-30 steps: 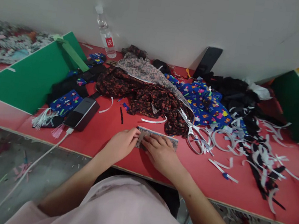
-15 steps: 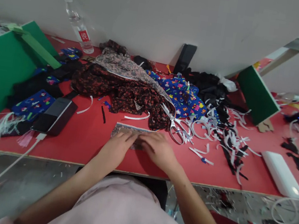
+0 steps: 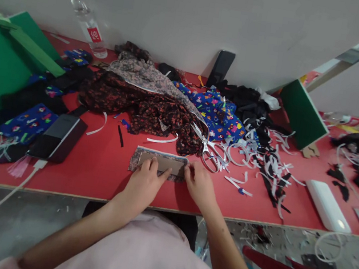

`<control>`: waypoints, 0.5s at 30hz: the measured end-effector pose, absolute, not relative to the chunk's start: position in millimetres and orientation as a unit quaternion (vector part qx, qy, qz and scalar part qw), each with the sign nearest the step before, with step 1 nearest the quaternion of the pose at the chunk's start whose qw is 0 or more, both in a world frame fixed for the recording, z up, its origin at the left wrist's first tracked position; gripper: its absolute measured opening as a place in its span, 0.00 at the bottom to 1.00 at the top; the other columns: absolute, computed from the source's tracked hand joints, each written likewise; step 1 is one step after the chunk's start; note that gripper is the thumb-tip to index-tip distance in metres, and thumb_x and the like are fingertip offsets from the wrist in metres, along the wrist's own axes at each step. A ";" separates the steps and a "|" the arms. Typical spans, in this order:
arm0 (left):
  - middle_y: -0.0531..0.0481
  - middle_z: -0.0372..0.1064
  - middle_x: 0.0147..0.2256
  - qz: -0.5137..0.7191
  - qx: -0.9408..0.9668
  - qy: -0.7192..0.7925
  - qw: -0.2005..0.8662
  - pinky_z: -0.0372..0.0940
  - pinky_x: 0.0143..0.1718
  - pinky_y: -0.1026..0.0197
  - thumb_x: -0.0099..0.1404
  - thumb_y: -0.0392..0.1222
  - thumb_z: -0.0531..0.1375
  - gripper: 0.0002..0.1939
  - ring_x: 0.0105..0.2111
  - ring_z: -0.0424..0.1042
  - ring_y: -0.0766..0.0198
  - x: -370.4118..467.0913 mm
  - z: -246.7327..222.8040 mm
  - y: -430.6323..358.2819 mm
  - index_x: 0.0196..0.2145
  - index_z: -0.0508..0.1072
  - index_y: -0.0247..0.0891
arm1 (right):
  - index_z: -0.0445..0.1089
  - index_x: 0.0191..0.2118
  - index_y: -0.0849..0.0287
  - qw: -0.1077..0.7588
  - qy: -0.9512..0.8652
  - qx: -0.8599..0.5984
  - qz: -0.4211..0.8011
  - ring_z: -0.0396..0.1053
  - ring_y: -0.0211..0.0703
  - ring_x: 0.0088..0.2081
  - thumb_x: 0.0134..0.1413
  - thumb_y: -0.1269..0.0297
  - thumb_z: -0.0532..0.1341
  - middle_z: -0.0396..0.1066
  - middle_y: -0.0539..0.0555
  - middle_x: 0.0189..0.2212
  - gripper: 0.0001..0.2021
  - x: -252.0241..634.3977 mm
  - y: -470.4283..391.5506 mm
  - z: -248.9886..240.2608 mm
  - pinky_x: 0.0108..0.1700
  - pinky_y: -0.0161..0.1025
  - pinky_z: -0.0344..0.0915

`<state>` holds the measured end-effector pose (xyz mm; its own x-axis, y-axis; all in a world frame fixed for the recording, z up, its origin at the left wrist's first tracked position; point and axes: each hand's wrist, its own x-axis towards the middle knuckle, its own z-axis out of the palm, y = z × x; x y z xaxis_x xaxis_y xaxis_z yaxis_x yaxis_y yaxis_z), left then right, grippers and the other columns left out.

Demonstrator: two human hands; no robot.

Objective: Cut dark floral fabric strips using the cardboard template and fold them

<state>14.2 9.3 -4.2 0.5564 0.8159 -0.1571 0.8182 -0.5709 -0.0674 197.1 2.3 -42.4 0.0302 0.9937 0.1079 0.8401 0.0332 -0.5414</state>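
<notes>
A brown flat card (image 3: 161, 164) lies on a small piece of grey patterned fabric (image 3: 134, 162) near the table's front edge. My left hand (image 3: 146, 181) rests on the card's left part, thumb and fingers apart, pressing it flat. At the right end of the fabric, my right hand (image 3: 199, 183) has its thumb and index finger pinched together at the edge. Behind the hands, dark floral fabric (image 3: 158, 113) is heaped, with silver scissors (image 3: 209, 148) lying at its right end.
Blue printed fabric (image 3: 225, 119) and white strips (image 3: 276, 167) lie to the right. A black box (image 3: 59, 137) with a cable stands left, a white power bank (image 3: 327, 205) right. Green boards (image 3: 302, 114) flank the red table (image 3: 98, 181); a bottle (image 3: 95, 34) leans behind.
My hands have moved apart, the right one out to the fabric's right end, uncovering the middle of the card. The whole view has shifted slightly.
</notes>
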 end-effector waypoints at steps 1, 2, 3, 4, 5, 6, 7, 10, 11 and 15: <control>0.35 0.61 0.50 -0.084 0.882 0.464 0.010 0.68 0.35 0.55 0.66 0.31 0.46 0.25 0.43 0.65 0.52 14.1 -4.7 9.5 0.56 0.63 0.54 | 0.62 0.34 0.58 0.243 -0.680 -0.670 0.170 0.67 0.46 0.33 0.58 0.67 0.50 0.70 0.55 0.29 0.06 193.3 3.4 -41.6 0.35 0.38 0.60; 0.35 0.61 0.50 -0.081 0.882 0.465 0.014 0.68 0.35 0.55 0.66 0.32 0.46 0.25 0.44 0.65 0.52 13.9 -5.4 9.6 0.56 0.63 0.54 | 0.62 0.33 0.58 0.246 -0.683 -0.665 0.175 0.68 0.46 0.33 0.58 0.68 0.50 0.70 0.56 0.29 0.05 189.6 4.4 -41.0 0.35 0.39 0.60; 0.35 0.61 0.50 -0.077 0.881 0.466 0.018 0.68 0.35 0.54 0.66 0.32 0.45 0.25 0.44 0.64 0.52 13.6 -6.2 9.9 0.56 0.63 0.54 | 0.62 0.33 0.58 0.250 -0.685 -0.661 0.177 0.68 0.46 0.34 0.57 0.68 0.51 0.70 0.56 0.30 0.05 186.0 5.2 -40.4 0.36 0.39 0.61; 0.35 0.61 0.50 -0.072 0.882 0.466 0.022 0.68 0.36 0.54 0.66 0.32 0.45 0.25 0.44 0.64 0.52 13.4 -7.2 10.1 0.56 0.63 0.54 | 0.62 0.34 0.58 0.256 -0.685 -0.657 0.181 0.68 0.47 0.35 0.56 0.69 0.52 0.71 0.56 0.30 0.04 182.8 5.7 -39.7 0.37 0.40 0.61; 0.34 0.61 0.50 -0.066 0.882 0.466 0.025 0.68 0.36 0.53 0.66 0.33 0.45 0.25 0.44 0.64 0.52 13.1 -8.2 10.4 0.56 0.63 0.54 | 0.62 0.35 0.58 0.264 -0.684 -0.653 0.192 0.68 0.46 0.35 0.55 0.70 0.52 0.71 0.55 0.31 0.04 180.1 6.1 -38.9 0.38 0.40 0.61; 0.34 0.61 0.50 -0.062 0.882 0.466 0.029 0.68 0.36 0.53 0.66 0.33 0.46 0.24 0.44 0.64 0.51 12.8 -9.1 10.7 0.56 0.63 0.53 | 0.62 0.38 0.58 0.269 -0.681 -0.648 0.210 0.68 0.45 0.35 0.53 0.71 0.53 0.72 0.54 0.31 0.06 178.1 6.2 -37.9 0.38 0.40 0.61; 0.33 0.60 0.50 -0.059 0.882 0.466 0.031 0.68 0.35 0.53 0.66 0.33 0.46 0.24 0.44 0.64 0.51 12.5 -10.0 10.9 0.56 0.64 0.53 | 0.62 0.40 0.58 0.272 -0.678 -0.642 0.234 0.68 0.44 0.34 0.51 0.72 0.55 0.72 0.54 0.32 0.09 176.9 6.1 -36.6 0.38 0.39 0.62; 0.31 0.60 0.51 -0.057 0.884 0.463 0.030 0.68 0.34 0.52 0.66 0.34 0.46 0.23 0.45 0.64 0.49 12.0 -11.5 11.6 0.55 0.65 0.52 | 0.59 0.46 0.57 0.263 -0.673 -0.618 0.309 0.67 0.41 0.30 0.46 0.72 0.59 0.73 0.51 0.35 0.19 178.7 4.5 -31.3 0.35 0.38 0.63; 0.31 0.60 0.51 -0.057 0.884 0.462 0.029 0.68 0.34 0.53 0.66 0.33 0.46 0.23 0.45 0.64 0.48 12.0 -11.6 11.6 0.55 0.65 0.52 | 0.59 0.48 0.57 0.265 -0.671 -0.610 0.328 0.67 0.40 0.30 0.46 0.71 0.60 0.73 0.51 0.36 0.21 181.1 3.7 -29.1 0.36 0.38 0.63; 0.29 0.60 0.51 -0.059 0.886 0.459 0.029 0.68 0.35 0.53 0.66 0.33 0.46 0.24 0.44 0.65 0.48 12.0 -11.0 11.3 0.56 0.64 0.51 | 0.60 0.48 0.56 0.328 -0.646 -0.608 0.325 0.67 0.38 0.31 0.50 0.67 0.60 0.71 0.51 0.37 0.18 197.6 -0.4 -17.4 0.37 0.38 0.65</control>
<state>12.0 11.3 -11.0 0.5719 0.8099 -0.1306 0.8166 -0.5771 -0.0033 197.6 -0.4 -17.4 -0.0450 0.9986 0.0275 0.5724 0.0484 -0.8186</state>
